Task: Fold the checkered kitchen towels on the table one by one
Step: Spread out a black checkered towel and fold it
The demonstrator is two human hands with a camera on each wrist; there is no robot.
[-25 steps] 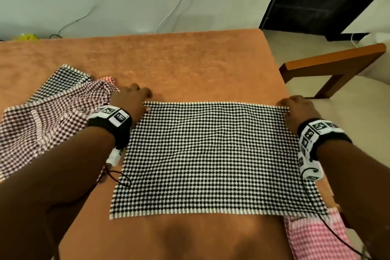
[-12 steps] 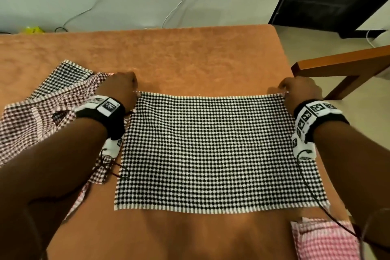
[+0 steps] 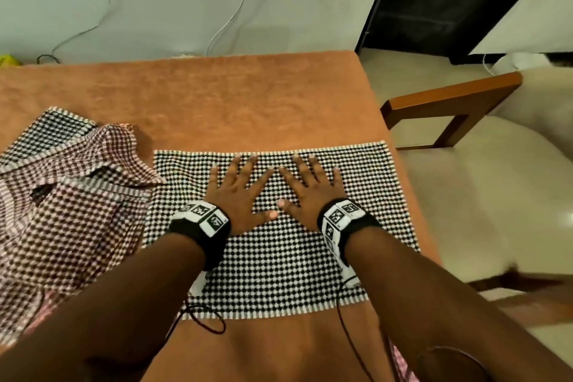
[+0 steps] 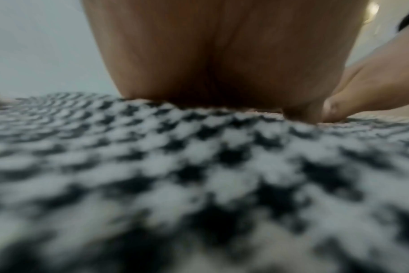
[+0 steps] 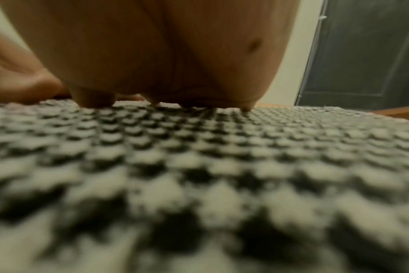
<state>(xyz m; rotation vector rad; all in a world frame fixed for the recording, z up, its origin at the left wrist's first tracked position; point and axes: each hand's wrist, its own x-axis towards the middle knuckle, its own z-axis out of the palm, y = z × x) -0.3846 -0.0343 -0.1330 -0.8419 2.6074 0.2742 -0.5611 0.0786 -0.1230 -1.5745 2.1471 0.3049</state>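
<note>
A black-and-white checkered towel (image 3: 381,195) lies flat on the orange table (image 3: 232,102) in the head view. My left hand (image 3: 238,189) and right hand (image 3: 310,189) press palm-down on its middle, side by side, fingers spread and straight, thumbs nearly touching. In the left wrist view my left palm (image 4: 222,55) rests on the blurred towel weave (image 4: 199,166); the right hand's fingers (image 4: 374,92) show at the right. The right wrist view shows my right palm (image 5: 163,51) on the same towel (image 5: 199,157).
A rumpled pile of brown-and-white and black-and-white checkered towels (image 3: 62,195) lies at the left, touching the flat towel's left edge. A pink checkered towel (image 3: 400,363) peeks out at the near right. A wooden chair (image 3: 449,108) stands past the table's right edge.
Both hands let go of the towel's far corners and moved inward to its middle, where they now lie flat. The towel lies flat, with more of the table showing beyond it.
</note>
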